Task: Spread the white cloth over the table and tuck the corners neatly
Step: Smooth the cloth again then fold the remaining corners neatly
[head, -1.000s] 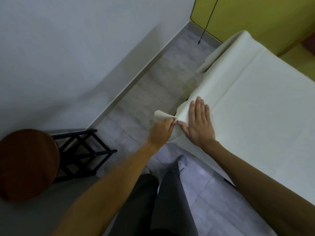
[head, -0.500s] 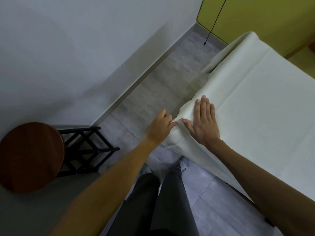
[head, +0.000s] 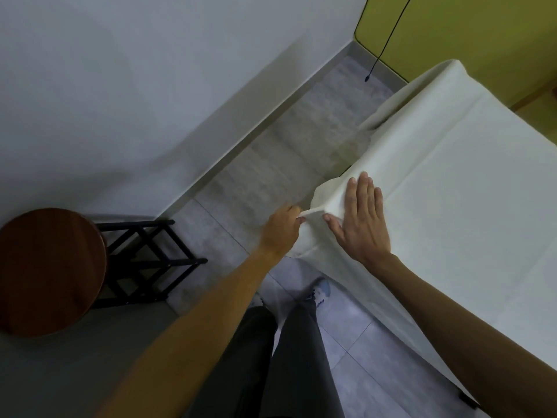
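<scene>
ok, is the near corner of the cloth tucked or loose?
Loose. The left hand pinches a flap of the cloth out sideways from the corner; the right hand presses flat on top beside it.

Lettering, labels, brands, numbers, signs: nothing legible is showing from where I am standing. The white cloth (head: pixel 452 206), the round wooden stool (head: pixel 45 267) and the yellow-green wall panel (head: pixel 452 31) are presenting plain, unmarked surfaces.

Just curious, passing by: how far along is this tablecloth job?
Spreading looks done: the white cloth lies flat across the top. In hand: the left hand pinches the near corner flap while the right hand presses beside it. Left: tucking that flap under.
</scene>
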The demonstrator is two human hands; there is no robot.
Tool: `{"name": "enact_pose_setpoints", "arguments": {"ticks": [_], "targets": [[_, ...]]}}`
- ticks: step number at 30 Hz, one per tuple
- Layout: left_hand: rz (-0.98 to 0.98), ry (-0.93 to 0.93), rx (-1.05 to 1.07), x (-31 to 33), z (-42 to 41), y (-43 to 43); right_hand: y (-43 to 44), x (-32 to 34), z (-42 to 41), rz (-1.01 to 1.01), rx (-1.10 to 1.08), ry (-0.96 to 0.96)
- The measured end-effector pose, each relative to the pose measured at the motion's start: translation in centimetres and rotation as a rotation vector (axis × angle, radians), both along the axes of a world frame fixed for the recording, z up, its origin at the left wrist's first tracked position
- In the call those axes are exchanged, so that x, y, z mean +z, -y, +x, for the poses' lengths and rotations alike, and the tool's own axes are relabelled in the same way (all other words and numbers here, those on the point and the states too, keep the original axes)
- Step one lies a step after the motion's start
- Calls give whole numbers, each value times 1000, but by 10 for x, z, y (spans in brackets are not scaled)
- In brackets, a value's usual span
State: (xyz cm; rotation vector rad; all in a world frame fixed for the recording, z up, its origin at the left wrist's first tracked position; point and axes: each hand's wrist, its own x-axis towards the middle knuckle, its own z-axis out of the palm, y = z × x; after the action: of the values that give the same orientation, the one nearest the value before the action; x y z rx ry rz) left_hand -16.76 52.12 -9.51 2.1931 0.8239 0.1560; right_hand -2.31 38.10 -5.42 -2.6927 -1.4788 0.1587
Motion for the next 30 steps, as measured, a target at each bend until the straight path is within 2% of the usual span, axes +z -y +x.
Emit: {"name": "enact_pose_setpoints", "arguments": {"ticks": [3,7,16,20,25,30], "targets": [[-73,45,139,-6,-3,7,0,0,1,-1,-2,12],[-265,43,318,-11,-4,17,0,-2,0,10,-4,30],[-353,9,274,-9,-18,24,0,-1,0,-16,-12,29],[-298,-18,181,-15,-27,20,-1,1,-1,-30,-19,21],[-144,-58,159,-20,-33,7,-1,2,-1,-38,-19,12],[-106,-28,168,-13,-32,-3,-2,3,-2,-60,-35,2]]}}
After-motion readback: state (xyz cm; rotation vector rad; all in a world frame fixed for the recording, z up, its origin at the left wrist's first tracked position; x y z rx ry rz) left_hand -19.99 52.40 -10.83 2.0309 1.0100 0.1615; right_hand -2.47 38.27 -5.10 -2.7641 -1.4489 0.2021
